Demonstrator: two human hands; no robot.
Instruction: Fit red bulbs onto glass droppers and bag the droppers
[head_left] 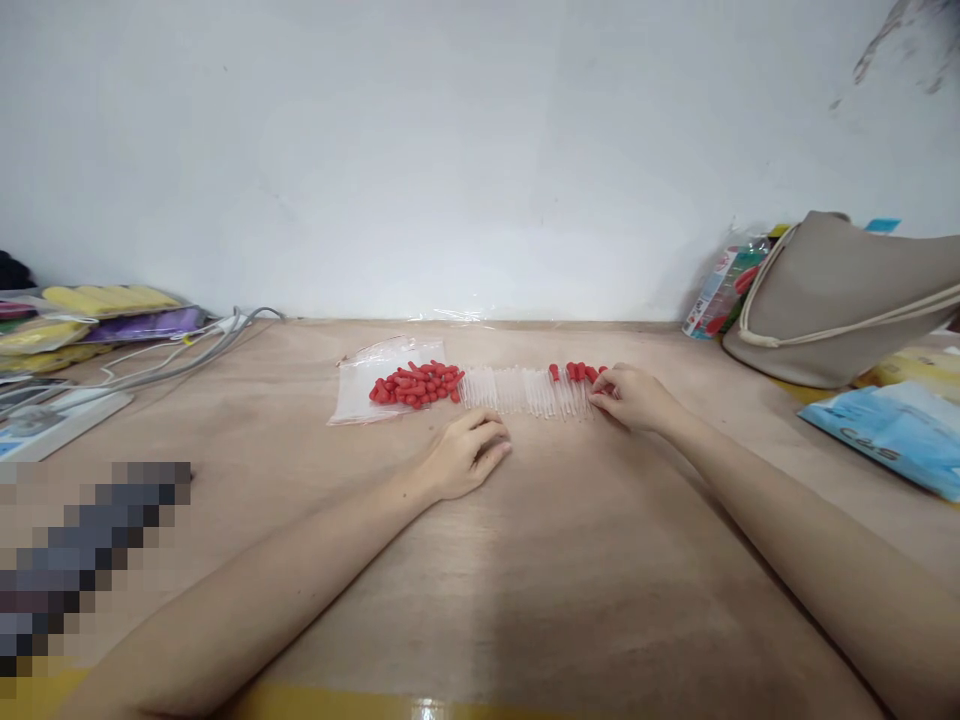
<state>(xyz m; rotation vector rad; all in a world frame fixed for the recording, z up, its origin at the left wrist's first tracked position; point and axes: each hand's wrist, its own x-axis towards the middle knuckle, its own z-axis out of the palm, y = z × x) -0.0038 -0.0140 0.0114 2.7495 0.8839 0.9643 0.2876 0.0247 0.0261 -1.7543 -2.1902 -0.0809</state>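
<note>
My right hand [628,398] is closed in a pinch at the right end of a row of thin clear sticks [517,392]. A bit of red shows between its fingertips, a small red bulb-shaped piece mostly hidden by the fingers. Several red pieces [576,371] sit along the far ends of the sticks beside that hand. My left hand [466,453] rests on the table just in front of the row, fingers loosely bent and apart, holding nothing. To its upper left, a heap of small red bulb-shaped pieces [416,384] lies on a clear plastic bag [352,395].
Bagged yellow and purple items [142,322], cables [214,345] and a white power strip [71,420] occupy the left side. At right stand a grey-beige bag [832,300] with cords, a clear package [724,290] and a blue packet [892,435]. A wall closes the back edge.
</note>
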